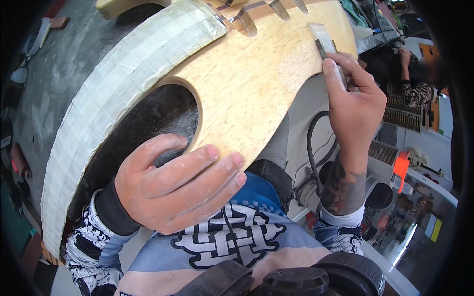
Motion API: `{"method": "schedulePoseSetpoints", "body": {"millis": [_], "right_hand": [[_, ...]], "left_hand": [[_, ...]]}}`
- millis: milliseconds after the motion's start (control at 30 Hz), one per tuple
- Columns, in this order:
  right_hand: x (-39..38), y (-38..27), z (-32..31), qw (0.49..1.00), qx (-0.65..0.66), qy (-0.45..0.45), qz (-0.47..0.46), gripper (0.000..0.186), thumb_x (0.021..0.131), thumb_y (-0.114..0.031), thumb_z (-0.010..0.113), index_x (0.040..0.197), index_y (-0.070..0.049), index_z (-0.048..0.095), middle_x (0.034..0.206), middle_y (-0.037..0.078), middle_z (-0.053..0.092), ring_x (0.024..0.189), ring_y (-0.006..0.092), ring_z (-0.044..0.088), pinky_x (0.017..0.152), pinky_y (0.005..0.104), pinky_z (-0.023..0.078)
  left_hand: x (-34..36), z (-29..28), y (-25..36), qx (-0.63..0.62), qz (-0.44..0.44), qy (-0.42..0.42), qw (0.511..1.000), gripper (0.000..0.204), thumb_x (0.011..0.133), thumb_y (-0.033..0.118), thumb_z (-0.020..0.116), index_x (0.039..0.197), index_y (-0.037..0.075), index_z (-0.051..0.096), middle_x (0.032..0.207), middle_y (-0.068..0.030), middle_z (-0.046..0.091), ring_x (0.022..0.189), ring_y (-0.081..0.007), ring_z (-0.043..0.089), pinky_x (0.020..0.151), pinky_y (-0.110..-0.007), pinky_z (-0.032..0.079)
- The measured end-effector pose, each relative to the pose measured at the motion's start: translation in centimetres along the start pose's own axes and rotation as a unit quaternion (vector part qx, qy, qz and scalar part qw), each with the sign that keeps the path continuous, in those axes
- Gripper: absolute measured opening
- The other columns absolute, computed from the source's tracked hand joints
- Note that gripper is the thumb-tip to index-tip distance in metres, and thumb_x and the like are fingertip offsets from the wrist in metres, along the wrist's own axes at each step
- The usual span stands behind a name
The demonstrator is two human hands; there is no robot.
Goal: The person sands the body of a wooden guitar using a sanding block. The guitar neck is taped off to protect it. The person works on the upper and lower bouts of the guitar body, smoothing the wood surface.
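Note:
A pale wooden guitar body (252,84) lies in front of me, with a curved horn reaching toward my lap. Along its left side runs a long neck (108,89), covered in whitish translucent tape. My left hand (173,185), dusty, wraps around the horn's tip, fingers on the top face and thumb in the gap by the neck. At the body's right edge, my right hand (356,98) pinches a thin, narrow sanding block (322,37) between thumb and fingers. The block rests against the wood near the rim; its underside is hidden.
A dusty dark table (54,84) extends to the left. A black hose (310,143) hangs right of the body. Beyond it are a tool rack (402,111), an orange object (401,170) and another person's patterned sleeve (417,93). A black respirator (296,281) juts in below.

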State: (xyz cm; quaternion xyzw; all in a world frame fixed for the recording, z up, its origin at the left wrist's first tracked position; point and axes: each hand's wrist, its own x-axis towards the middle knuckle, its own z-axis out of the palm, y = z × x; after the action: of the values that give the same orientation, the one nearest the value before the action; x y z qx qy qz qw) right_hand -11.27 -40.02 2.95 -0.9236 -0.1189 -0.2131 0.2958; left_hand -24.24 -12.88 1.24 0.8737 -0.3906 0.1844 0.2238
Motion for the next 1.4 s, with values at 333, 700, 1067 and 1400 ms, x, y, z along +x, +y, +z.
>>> {"method": "schedulePoseSetpoints", "body": {"millis": [333, 700, 1067, 1400], "right_hand": [[5.5, 4.5, -0.6, 0.995, -0.099, -0.023, 0.007, 0.023, 0.088, -0.027, 0.072, 0.102, -0.010, 0.076, 0.100, 0.011, 0.075, 0.087, 0.0248, 0.072, 0.082, 0.0311, 0.053], [8.9, 4.6, 0.5, 0.993, 0.107, -0.012, 0.047, 0.025, 0.090, -0.023, 0.073, 0.103, -0.001, 0.074, 0.105, 0.007, 0.075, 0.101, 0.0192, 0.068, 0.089, 0.0312, 0.050], [12.0, 3.2, -0.4, 0.941, 0.243, -0.161, 0.174, 0.035, 0.093, -0.023, 0.072, 0.115, 0.003, 0.069, 0.113, 0.010, 0.071, 0.105, 0.0179, 0.065, 0.091, 0.0300, 0.049], [11.0, 5.8, -0.9, 0.982, -0.075, -0.155, -0.080, 0.044, 0.085, -0.036, 0.078, 0.122, -0.014, 0.071, 0.113, 0.013, 0.072, 0.111, 0.0229, 0.064, 0.096, 0.0350, 0.049]], "left_hand": [[0.1, 0.3, -0.3, -0.001, 0.010, 0.017, 1.000, 0.030, 0.084, 0.012, 0.072, 0.114, 0.014, 0.073, 0.116, -0.0018, 0.071, 0.110, -0.0207, 0.056, 0.085, -0.035, 0.051], [0.3, 0.1, -0.5, -0.005, 0.014, 0.030, 0.999, 0.028, 0.084, 0.011, 0.072, 0.113, 0.013, 0.073, 0.115, -0.0021, 0.071, 0.105, -0.0195, 0.058, 0.080, -0.032, 0.052], [0.9, 0.2, -0.5, -0.027, 0.005, 0.053, 0.998, 0.027, 0.084, 0.011, 0.071, 0.111, 0.011, 0.074, 0.114, -0.0034, 0.072, 0.101, -0.0188, 0.061, 0.080, -0.032, 0.051], [0.9, -0.1, -0.6, -0.030, 0.002, 0.043, 0.999, 0.027, 0.084, 0.011, 0.072, 0.111, 0.011, 0.074, 0.113, -0.0032, 0.072, 0.100, -0.0188, 0.062, 0.080, -0.032, 0.051]]}}
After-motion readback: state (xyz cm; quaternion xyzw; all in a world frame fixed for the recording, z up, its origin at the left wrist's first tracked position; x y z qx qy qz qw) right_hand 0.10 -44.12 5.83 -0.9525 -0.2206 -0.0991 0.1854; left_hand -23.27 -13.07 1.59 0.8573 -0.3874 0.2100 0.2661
